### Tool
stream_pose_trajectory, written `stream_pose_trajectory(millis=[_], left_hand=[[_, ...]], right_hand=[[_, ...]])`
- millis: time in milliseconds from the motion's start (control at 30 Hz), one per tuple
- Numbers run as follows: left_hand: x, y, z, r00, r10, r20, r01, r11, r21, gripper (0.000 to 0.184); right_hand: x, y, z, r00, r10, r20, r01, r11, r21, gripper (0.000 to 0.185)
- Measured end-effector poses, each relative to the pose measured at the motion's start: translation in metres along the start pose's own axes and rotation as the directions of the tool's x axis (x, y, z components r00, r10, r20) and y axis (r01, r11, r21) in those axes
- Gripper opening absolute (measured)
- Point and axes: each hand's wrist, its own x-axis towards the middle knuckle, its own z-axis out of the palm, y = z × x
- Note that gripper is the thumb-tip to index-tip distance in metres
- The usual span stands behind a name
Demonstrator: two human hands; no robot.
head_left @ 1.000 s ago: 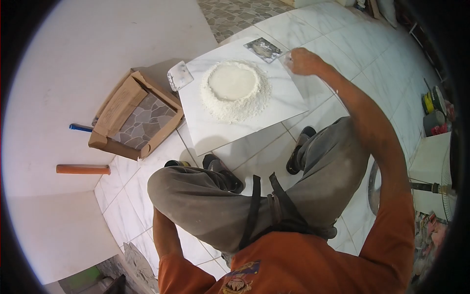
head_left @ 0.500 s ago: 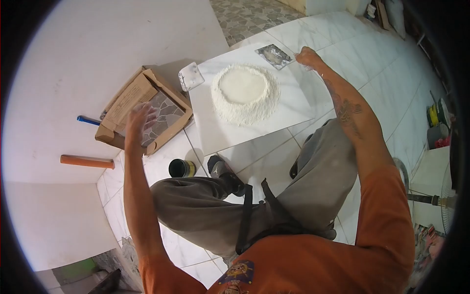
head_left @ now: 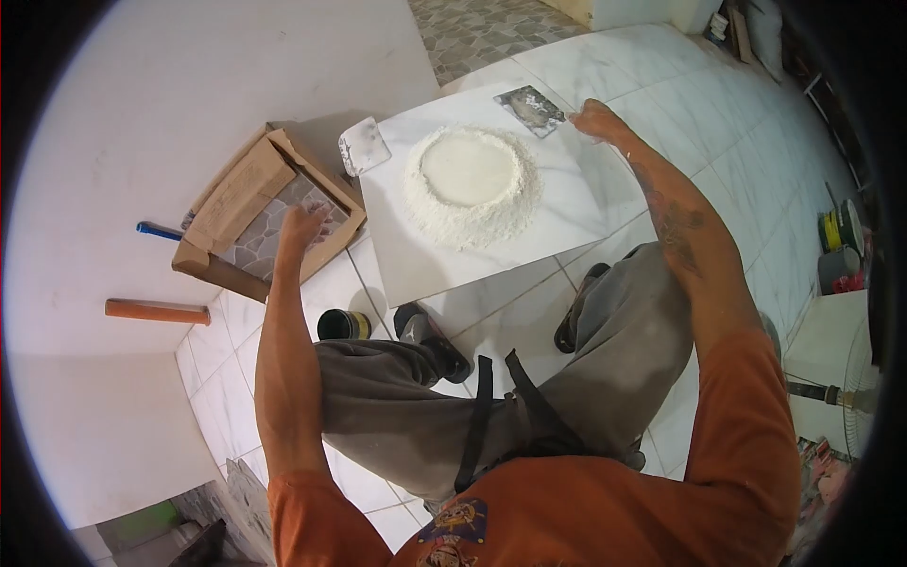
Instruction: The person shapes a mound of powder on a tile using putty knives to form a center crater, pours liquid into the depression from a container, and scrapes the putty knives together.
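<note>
One cardbd box (head_left: pixel 236 194) w/ stone-patt. tile (head_left: pixel 253 244) inside, L hand (head_left: pixel 307 225) over it.

A plain pale wall (head_left: pixel 142 142) fills the left side, brightly lit, with a few faint marks. The floor has 2 surfaces: white tiles (head_left: pixel 699 123) with grey veins and thin joints, and, beyond, stone-patterned paving (head_left: pixel 491 33). A fan (head_left: pixel 858 402) stands at the right edge.
</note>
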Motion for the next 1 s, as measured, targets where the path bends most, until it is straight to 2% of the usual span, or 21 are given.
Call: stream_pose_trajectory(millis=[100,167,267,367,500,567,667,800,900,1000], left_hand=[[0.007,0.008,-0.001,0.993,-0.110,0.038,0.107,0.992,0.064,0.032],[0.012,0.009,-0.001,0.993,-0.104,0.055,0.101,0.994,0.049,0.032],[0.018,0.011,0.001,0.991,-0.115,0.068,0.112,0.992,0.053,0.032],[0.014,0.024,0.005,0.990,-0.127,0.066,0.124,0.991,0.054,0.032],[0.022,0.025,0.008,0.993,-0.095,0.076,0.089,0.993,0.080,0.033],[0.028,0.026,0.013,0.993,-0.102,0.067,0.099,0.994,0.040,0.034],[0.038,0.020,0.020,0.995,-0.089,0.034,0.090,0.996,-0.030,0.036],[0.050,0.018,0.028,0.996,-0.093,0.011,0.094,0.992,-0.083,0.038],[0.053,0.020,0.037,0.996,-0.014,-0.092,0.000,0.988,-0.156,0.032],[0.057,0.026,0.041,0.992,-0.032,-0.125,0.022,0.997,-0.077,0.033]], right_hand=[[0.005,0.007,0.003,1.000,-0.017,-0.001,0.017,1.000,-0.010,0.055],[0.011,0.012,0.008,0.999,-0.032,-0.018,0.031,0.999,-0.045,0.055],[0.008,0.011,0.006,0.999,0.015,0.046,-0.018,0.998,0.060,0.054],[0.014,0.012,0.006,0.999,0.007,0.049,-0.007,1.000,-0.006,0.054],[0.009,0.007,0.006,0.999,0.026,0.043,-0.029,0.997,0.073,0.056],[0.011,0.005,0.002,0.996,0.032,0.079,-0.035,0.998,0.043,0.058],[0.015,0.010,0.010,1.000,0.000,-0.008,0.000,0.997,0.074,0.059],[0.021,0.012,0.017,0.999,-0.011,-0.047,0.013,0.999,0.039,0.060],[0.022,0.011,0.018,0.999,-0.025,-0.038,0.025,1.000,0.009,0.062],[0.019,0.007,0.018,0.999,-0.029,-0.013,0.029,1.000,0.003,0.063]])
